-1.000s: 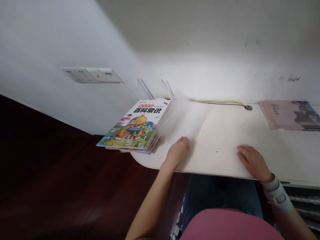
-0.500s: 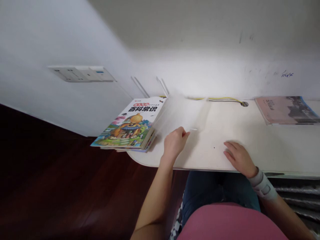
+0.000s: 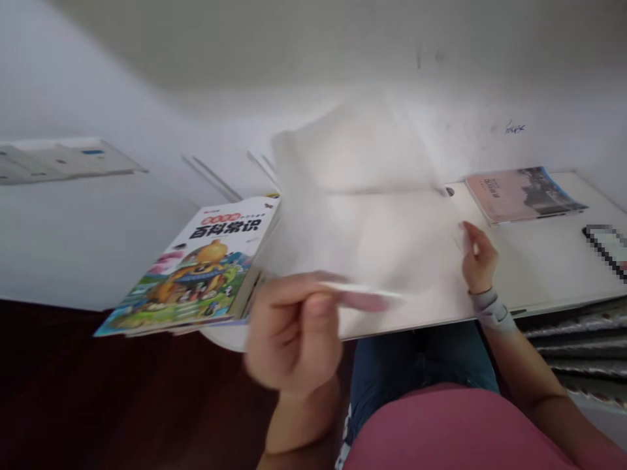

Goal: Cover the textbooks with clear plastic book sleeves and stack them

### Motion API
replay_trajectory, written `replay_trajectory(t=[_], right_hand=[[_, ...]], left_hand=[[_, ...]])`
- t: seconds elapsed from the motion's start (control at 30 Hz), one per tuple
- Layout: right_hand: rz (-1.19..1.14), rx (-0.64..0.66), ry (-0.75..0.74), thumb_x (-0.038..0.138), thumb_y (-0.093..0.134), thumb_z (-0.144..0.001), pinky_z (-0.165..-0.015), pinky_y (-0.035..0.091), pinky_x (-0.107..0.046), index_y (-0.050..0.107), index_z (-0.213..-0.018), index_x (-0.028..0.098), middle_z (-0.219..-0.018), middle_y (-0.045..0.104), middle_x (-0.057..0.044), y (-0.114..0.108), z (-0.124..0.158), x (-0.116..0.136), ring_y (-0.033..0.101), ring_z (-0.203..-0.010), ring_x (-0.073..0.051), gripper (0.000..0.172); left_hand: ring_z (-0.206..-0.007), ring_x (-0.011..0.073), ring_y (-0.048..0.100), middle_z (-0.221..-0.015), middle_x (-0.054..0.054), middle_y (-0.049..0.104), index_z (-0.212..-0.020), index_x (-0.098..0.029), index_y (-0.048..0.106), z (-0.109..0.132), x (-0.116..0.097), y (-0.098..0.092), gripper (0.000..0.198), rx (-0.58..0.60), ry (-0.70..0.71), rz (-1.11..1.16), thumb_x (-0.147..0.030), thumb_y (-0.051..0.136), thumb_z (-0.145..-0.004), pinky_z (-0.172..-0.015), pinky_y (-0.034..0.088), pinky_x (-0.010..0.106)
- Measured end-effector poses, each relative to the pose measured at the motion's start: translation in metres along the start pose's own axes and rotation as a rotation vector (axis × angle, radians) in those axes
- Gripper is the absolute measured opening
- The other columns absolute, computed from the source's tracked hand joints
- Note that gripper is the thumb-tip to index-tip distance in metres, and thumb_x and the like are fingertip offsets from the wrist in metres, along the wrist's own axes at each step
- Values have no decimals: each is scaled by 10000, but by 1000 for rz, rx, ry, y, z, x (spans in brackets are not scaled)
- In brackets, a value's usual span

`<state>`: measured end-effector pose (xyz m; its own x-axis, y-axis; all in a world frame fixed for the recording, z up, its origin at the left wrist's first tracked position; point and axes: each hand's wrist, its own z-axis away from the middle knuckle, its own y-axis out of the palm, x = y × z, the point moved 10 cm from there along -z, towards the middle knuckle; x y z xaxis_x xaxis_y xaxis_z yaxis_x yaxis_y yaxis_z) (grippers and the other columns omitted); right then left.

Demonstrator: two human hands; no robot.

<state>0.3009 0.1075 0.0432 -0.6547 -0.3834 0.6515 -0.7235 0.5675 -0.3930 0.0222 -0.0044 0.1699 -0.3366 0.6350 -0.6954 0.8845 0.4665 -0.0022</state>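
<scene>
the sheet (image 3: 372,196), clear and blurred, is up off the table (image 3: 539,267), spread across the middle of the frame between both hands. the left hand (image 3: 294,336), low and centre, has its fingers (image 3: 289,295) clenched on the near edge. the right hand (image 3: 479,261), right of centre, seems to pinch the far side edge, though blur hides the exact hold. so the sheet is picked up and held open in the air. it lies on neither book. the cartoon book (image 3: 196,274) lies shut at the table's left end, hanging over the edge. the pink book (image 3: 524,192) lies shut at upper right. no box, bag or tray shows, so nothing is held inside anything.
</scene>
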Motion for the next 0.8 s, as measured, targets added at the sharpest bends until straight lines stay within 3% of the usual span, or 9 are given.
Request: replay_trajectory(t=[0.03,0.1,0.2,0.3,0.37,0.43,0.53,0.63,0.8], right_hand=[[59,-78,-49,319,353,-963,-953,479,-458,618,-1143,173,-1095,670,-121,-23,-12,-1,620,-1059,-239,352],[196,-203,-160,282,384,-953,-942,483,-451,648,-1089,161,-1077,682,-126,-65,-28,1,625,-1059,-242,321],[356,-245,-335,207,431,-923,-973,460,-468,660,-1061,170,-1079,691,-114,-106,-30,13,615,-1093,-250,271],[439,-51,-409,170,490,-880,-995,444,-476,685,-991,216,-1074,704,-77,-107,-9,11,623,-1083,-246,229],[476,156,-402,158,497,-870,-990,451,-465,695,-977,236,-1084,707,-65,-90,16,-1,631,-1071,-236,239],[475,311,-411,144,487,-871,-980,463,-450,699,-988,236,-1088,709,-67,-73,44,-13,630,-1074,-228,259],[452,417,-386,151,469,-881,-977,471,-453,697,-1027,230,-1117,700,-74,-59,71,-33,611,-1109,-231,282],[443,442,-373,171,476,-882,-975,469,-459,691,-1037,215,-1121,696,-83,-56,80,-45,600,-1119,-239,269],[451,477,-417,262,550,-869,-979,443,-456,673,-1031,194,-1095,697,-94,-59,84,-44,620,-1064,-244,214]], left_hand=[[-443,110,574,-532,-63,605,-817,-230,542,-1,4,-16,164,-78,14,13,-372,523,-896,-453,464,247],[-395,106,540,-531,-71,596,-823,-219,541,-1,27,-34,132,-108,-15,16,-341,571,-866,-412,451,246],[-393,99,519,-516,-78,562,-887,-200,550,13,96,-58,160,-96,-264,-85,-354,568,-850,-444,469,242],[-421,110,529,-530,-72,550,-1011,-172,569,49,167,-75,294,76,-580,-299,-396,535,-824,-486,482,251],[-454,126,549,-573,-45,590,-1106,-161,572,72,193,-84,373,239,-662,-565,-398,488,-831,-519,477,262],[-549,162,606,-646,1,648,-1196,-160,560,87,203,-92,428,372,-658,-832,-383,445,-850,-574,474,280],[-694,220,660,-762,64,703,-1254,-170,555,96,203,-93,446,500,-609,-1068,-359,397,-883,-631,468,306],[-754,237,674,-837,89,721,-1245,-180,575,97,201,-86,425,573,-580,-1123,-323,391,-890,-656,473,312],[-936,245,659,-1060,124,697,-1230,-161,582,96,200,-75,409,623,-547,-1104,-277,375,-897,-782,484,331]])
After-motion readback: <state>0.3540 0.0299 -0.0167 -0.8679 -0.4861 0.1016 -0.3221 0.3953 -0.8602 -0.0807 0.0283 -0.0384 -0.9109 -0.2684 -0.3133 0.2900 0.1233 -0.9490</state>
